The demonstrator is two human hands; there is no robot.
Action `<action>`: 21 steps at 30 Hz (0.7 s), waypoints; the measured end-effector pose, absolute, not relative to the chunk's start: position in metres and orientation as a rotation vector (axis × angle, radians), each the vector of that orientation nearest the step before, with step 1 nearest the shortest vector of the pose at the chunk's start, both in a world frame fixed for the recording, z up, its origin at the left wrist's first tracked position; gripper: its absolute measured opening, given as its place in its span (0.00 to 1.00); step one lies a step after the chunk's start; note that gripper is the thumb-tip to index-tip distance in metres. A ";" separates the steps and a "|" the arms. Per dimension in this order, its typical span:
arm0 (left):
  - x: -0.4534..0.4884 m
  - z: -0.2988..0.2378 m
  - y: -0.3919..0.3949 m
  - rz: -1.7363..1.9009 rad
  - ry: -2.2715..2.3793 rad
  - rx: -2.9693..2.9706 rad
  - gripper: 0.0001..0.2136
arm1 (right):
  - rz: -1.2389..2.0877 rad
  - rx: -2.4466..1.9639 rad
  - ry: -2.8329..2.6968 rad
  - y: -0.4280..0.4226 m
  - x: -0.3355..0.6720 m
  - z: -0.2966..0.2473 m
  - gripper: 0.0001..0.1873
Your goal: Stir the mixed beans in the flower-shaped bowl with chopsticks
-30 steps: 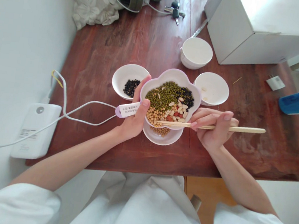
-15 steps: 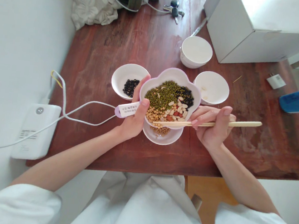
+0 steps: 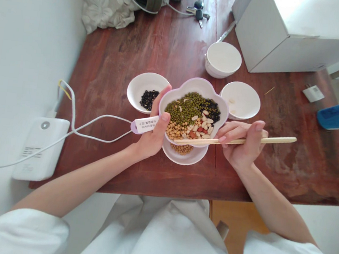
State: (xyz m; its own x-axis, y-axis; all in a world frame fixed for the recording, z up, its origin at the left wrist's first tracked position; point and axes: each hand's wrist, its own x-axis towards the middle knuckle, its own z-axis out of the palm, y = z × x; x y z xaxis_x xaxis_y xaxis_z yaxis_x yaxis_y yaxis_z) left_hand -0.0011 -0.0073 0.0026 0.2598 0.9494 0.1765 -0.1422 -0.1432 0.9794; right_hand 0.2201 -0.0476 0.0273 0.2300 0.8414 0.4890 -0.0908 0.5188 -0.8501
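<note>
I've only got the head camera for this one. My left hand [image 3: 153, 135] is clamped on the edge of the flower-shaped dish [image 3: 196, 83], with the thumb hooked over the lilac rim and the fingers out of sight behind it. My right hand [image 3: 241, 144] is closed around the wooden chopsticks [image 3: 266, 139], gripping them toward their middle.

The chopsticks run almost level across the view, rising slightly to the right. Their tips point left, toward my left hand, and their thick ends stick out past my right knuckles over the table. The tips sit inside the dish over the yellow soybeans [image 3: 175, 131], and I can't tell whether they're pinching a bean.

The dish rests on a white bowl [image 3: 184, 158] holding more soybeans, and it also holds mung beans [image 3: 184, 108], black beans, pale kernels and red beans. A white bowl of black beans [image 3: 137, 86] sits just left of it, and another white bowl [image 3: 241, 99] with a few pale bits sits to the right.

I judge the step in hand to be working the chopsticks among the beans. The next move calls for a firm closing of the tips.
</note>
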 end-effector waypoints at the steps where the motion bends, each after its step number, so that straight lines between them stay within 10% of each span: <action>1: -0.001 0.003 -0.007 1.172 0.839 1.340 0.26 | 0.753 -0.799 -1.154 -0.048 0.220 0.028 0.33; 21: -0.001 0.006 -0.009 1.115 0.786 1.256 0.26 | 0.392 -0.733 -1.445 -0.047 0.230 0.025 0.31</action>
State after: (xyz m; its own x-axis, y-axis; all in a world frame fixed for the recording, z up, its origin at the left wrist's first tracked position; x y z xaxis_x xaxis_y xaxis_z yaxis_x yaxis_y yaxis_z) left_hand -0.0012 -0.0095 0.0055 0.3072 0.9447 0.1146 -0.2097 -0.0503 0.9765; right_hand 0.2305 -0.0470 0.0249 0.1157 0.6521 0.7492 0.1836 0.7272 -0.6614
